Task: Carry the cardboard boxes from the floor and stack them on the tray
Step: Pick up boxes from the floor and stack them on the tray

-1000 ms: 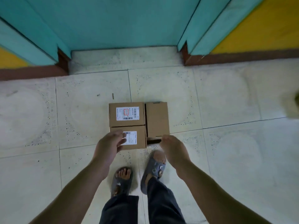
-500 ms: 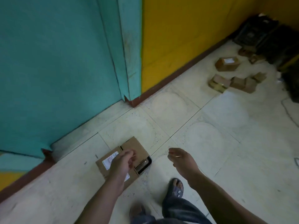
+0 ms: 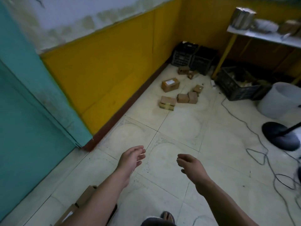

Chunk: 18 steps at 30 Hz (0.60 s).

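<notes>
Cardboard boxes (image 3: 170,84) are in two spots. Seven loose ones sit on the floor tiles (image 3: 179,128) at the far end, right by the yellow wall (image 3: 105,75), and the biggest has a white label on top. There's also a near bunch (image 3: 85,196) at the bottom left edge, mostly hidden under the left forearm (image 3: 104,198), so no count there. Both hands are empty, over bare tiles well short of the far pile: left hand (image 3: 132,158) fingers fairly straight, right hand (image 3: 189,163) loosely curled around nothing. Three black crates (image 3: 184,54) past the far boxes, one white bucket (image 3: 283,101) and one black fan base (image 3: 280,136) on the right, cables (image 3: 259,149) trailing near them
</notes>
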{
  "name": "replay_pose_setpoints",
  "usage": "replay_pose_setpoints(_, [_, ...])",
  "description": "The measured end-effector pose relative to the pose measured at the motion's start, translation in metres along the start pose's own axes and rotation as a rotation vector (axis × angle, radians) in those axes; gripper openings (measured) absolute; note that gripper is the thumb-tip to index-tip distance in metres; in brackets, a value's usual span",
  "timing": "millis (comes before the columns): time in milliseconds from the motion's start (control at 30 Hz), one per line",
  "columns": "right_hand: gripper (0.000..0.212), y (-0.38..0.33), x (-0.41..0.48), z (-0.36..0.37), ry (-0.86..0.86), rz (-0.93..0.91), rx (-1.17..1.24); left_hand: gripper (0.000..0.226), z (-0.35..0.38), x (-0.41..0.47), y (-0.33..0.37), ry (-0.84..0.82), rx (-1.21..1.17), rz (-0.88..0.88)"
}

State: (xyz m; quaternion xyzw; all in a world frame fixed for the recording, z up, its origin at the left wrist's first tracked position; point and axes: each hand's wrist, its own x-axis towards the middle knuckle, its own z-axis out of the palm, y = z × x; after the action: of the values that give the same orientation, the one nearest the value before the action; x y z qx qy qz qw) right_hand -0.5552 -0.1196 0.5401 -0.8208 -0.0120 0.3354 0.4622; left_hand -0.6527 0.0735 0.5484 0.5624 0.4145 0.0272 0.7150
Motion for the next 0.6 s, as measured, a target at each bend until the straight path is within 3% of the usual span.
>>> replay_pose_setpoints(167, [0.032, -0.006, 0.053, -0.078, 0.020, 0.037, 0.086, 0.020, 0.092, 0.031, 0.033, -0.035, 0.028, -0.012])
replay_pose_setpoints(367, [0.032, -0.031, 0.124, -0.112, -0.027, 0.045, 0.107, 0.021, 0.148, 0.085, 0.061, -0.019, 0.053, -0.046])
replay_pose_setpoints(600, [0.034, -0.074, 0.251, -0.163, -0.008, 0.055, 0.079, 0.021, 0.214, 0.211, 0.107, -0.049, 0.079, -0.069])
